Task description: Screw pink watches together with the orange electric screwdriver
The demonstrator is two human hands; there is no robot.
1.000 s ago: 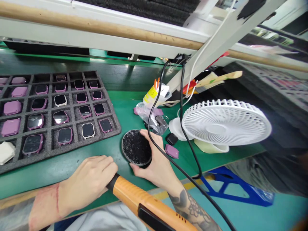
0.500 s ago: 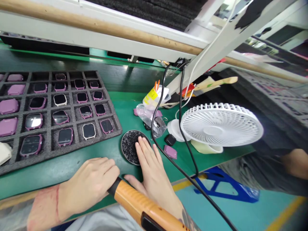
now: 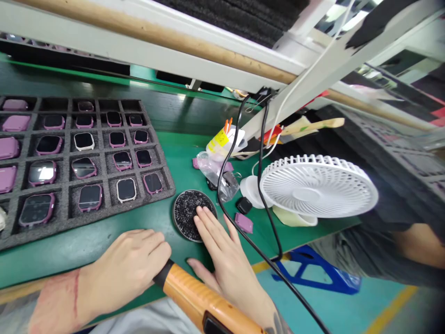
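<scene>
My left hand (image 3: 130,271) is closed around the black front end of an orange electric screwdriver (image 3: 205,297), whose tip is hidden behind the fingers. The tool's body slants down to the right, across my right forearm. My right hand (image 3: 222,253) is stretched out, its fingers lying over the right part of a round dish (image 3: 174,221). Tiny dark pieces (image 3: 189,208), too small to make out clearly, fill that dish. My right thumb is spread apart from the fingers.
A grey foam tray (image 3: 114,211) with several watches, mostly purple-framed, lies left. Right of the dish are a plastic bag (image 3: 227,188), a purple case (image 3: 244,223), a white fan (image 3: 318,190) and a black cable (image 3: 253,243). Another person's arm (image 3: 422,246) shows at far right.
The view has shifted slightly, so the tray sits a little further left. Both hands keep nearly the same pose, the right one still over the dish.
</scene>
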